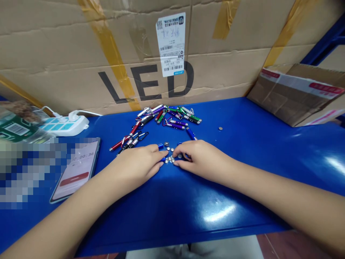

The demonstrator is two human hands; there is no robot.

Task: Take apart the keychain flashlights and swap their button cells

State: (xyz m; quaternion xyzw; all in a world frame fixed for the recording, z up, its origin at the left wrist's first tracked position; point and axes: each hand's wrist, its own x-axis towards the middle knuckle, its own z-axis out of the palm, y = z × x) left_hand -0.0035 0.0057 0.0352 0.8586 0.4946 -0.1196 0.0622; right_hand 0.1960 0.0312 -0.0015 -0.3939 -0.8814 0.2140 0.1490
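Both my hands rest on a blue table (242, 158), fingertips meeting over a small cluster of silver button batteries (169, 159). My left hand (140, 163) has its fingers curled and pinched at the batteries, with a small blue part (161, 146) just beyond it. My right hand (201, 158) is also curled, its fingertips pressed on the batteries and covering a blue piece. Behind them lies a pile of small keychain flashlights (164, 120) in red, purple, green, blue and silver. One blue flashlight (191, 133) lies close to my right hand.
A phone (78, 167) showing a timer lies at the left. A white power strip (66, 124) sits behind it. A large cardboard box marked LED (151, 54) stands along the back. A smaller carton (296, 95) sits at right. A lone battery (220, 128) lies apart.
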